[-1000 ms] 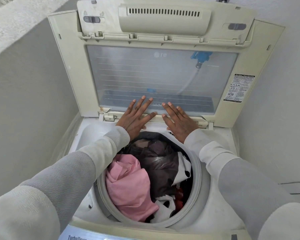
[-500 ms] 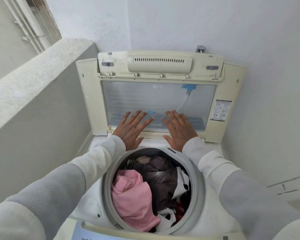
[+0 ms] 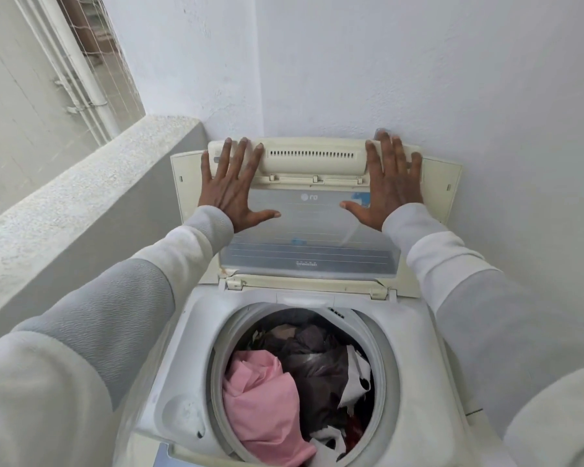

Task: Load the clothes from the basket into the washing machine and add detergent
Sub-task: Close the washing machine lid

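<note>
Head view: left hand [image 3: 231, 193] and right hand [image 3: 390, 187] press flat, fingers spread, on the raised cream plastic lid [image 3: 311, 230] of the white top-loading washing machine [image 3: 415, 332]; pink and dark clothes [image 3: 260, 399] sit in its drum. Let go carelessly, the lid could slam (pinching fingers). Basket and detergent are out of view.

Drum mouth open from above; clothes [image 3: 263, 399] heaped near rim, little depth left. Lid [image 3: 311, 230] upright at washing machine [image 3: 415, 365] rear edge, blocks reach backward. Left hand [image 3: 231, 193] and right hand [image 3: 390, 190] flat on lid's upper corners. Low ledge [image 3: 81, 197] close along machine's left edge. White wall [image 3: 520, 129] just behind lid, near right edge.
</note>
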